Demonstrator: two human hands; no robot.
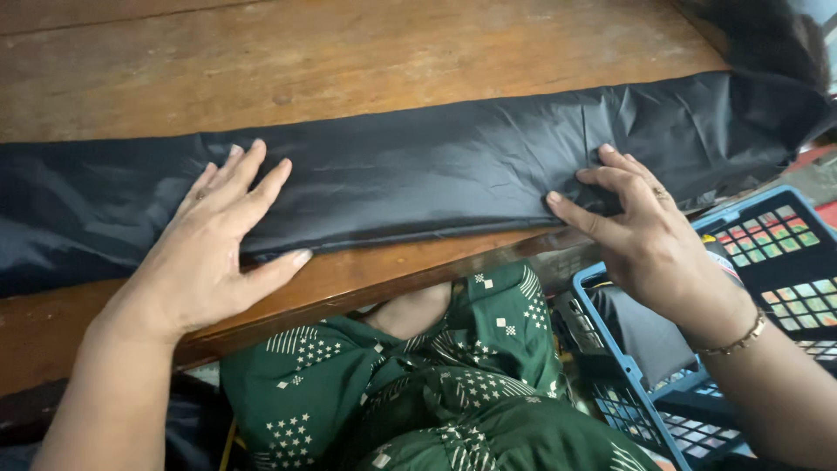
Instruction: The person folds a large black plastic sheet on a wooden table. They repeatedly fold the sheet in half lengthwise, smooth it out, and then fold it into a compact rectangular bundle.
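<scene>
A long strip of folded black cloth [418,174] lies across the wooden table [349,61], running from the left edge to the far right. My left hand [214,249] rests flat on its left part, fingers spread, thumb along the near fold. On the right part of the cloth sits my right hand [636,231], its fingertips pressing the fabric near the table's front edge. Neither hand holds anything.
A blue plastic basket [636,384] with dark cloth inside stands below the table at the right. Beside it is a blue lattice panel [785,253] with coloured squares behind it. My lap in green patterned fabric [436,392] is under the table edge.
</scene>
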